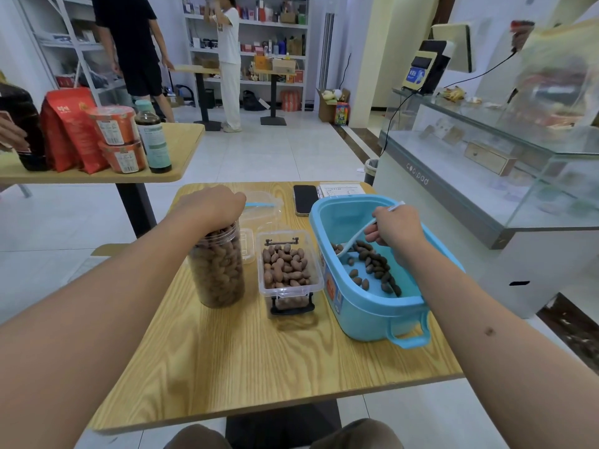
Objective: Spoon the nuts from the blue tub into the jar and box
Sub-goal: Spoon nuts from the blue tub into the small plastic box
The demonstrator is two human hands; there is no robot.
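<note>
Nuts (372,264) (few left) under spoon (353,238)

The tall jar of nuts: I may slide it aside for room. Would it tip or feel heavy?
The jar is tall and narrow, so a push near the top could probably tip it. It looks filled with nuts nearly to the rim, so likely heavy for its size. The left hand rests on its open mouth, which probably steadies it.
</note>
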